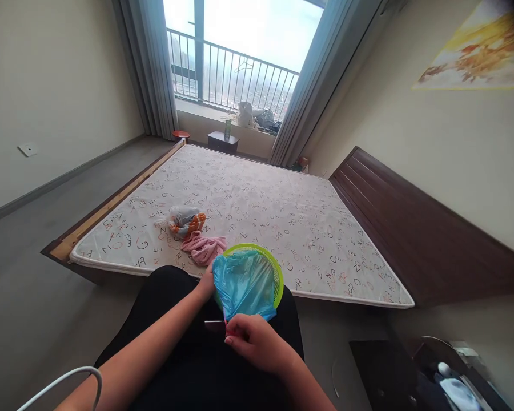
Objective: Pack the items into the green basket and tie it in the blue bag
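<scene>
On my lap rests a round lime-green basket (279, 279) with a slatted wall, and a thin blue plastic bag (246, 282) lies across its inside and over the near rim. My left hand (206, 285) is closed at the basket's left side, on the bag's edge; its fingertips are partly hidden. My right hand (252, 339) is a fist just below the near rim, touching the bag. In it is a thin red-handled tool that looks like a small knife, its flat silver blade (215, 325) pointing left. Whatever lies under the bag shows only faintly.
A bare mattress (261, 217) printed with letters lies ahead, holding a pink cloth (203, 248) and a clear bag with orange and grey contents (186, 222). The dark headboard (394, 228) is at right. A white cable (68, 374) loops by my left forearm. Dark furniture (381, 371) stands lower right.
</scene>
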A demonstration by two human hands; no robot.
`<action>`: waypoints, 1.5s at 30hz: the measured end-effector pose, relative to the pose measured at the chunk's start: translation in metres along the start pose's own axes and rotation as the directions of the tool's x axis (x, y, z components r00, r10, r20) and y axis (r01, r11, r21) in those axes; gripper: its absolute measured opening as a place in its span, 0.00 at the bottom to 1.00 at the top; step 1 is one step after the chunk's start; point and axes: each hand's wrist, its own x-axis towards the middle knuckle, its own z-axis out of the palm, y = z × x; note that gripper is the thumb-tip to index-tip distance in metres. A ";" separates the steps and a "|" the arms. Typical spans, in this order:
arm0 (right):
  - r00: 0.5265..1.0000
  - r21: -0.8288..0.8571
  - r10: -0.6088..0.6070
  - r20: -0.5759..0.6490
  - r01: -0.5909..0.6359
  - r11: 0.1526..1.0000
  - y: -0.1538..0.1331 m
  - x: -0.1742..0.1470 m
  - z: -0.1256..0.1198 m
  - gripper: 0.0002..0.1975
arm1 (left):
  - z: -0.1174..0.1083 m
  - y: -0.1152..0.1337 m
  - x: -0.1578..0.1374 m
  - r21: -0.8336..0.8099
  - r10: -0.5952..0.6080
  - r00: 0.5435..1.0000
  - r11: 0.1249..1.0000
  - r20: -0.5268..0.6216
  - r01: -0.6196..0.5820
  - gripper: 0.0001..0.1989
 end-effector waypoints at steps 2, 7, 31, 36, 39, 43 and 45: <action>0.988 0.241 0.041 -0.146 -0.005 0.971 0.001 -0.007 -0.014 0.08 | -0.010 0.008 0.010 0.013 -0.008 0.999 1.000 -0.040 0.008 0.25; 0.834 0.640 0.214 -0.508 0.199 0.742 0.011 -0.008 -0.048 0.22 | -0.024 0.020 0.023 0.093 -0.092 0.995 0.991 -0.039 0.095 0.26; 0.659 0.580 0.262 -0.705 0.322 0.749 0.007 -0.019 -0.091 0.23 | -0.042 0.084 -0.014 0.819 -0.539 0.794 0.567 0.281 0.095 0.23; 0.543 0.526 0.266 -0.797 0.407 0.747 0.010 -0.003 -0.114 0.15 | -0.035 0.146 0.018 0.454 -0.093 0.981 0.891 0.168 0.007 0.23; 0.416 0.417 0.235 -0.879 0.428 0.802 0.007 0.014 -0.129 0.16 | -0.014 0.177 0.019 0.007 0.131 0.991 0.991 -0.009 -0.130 0.24; 0.373 0.160 0.034 -0.927 0.313 0.936 -0.010 0.036 -0.135 0.13 | 0.025 0.199 -0.002 -0.198 0.263 0.964 0.948 0.043 -0.250 0.18; 0.462 0.138 -0.044 -0.886 0.355 0.925 -0.023 0.045 -0.133 0.12 | 0.044 0.205 -0.014 -0.217 0.249 0.958 0.952 0.139 -0.216 0.20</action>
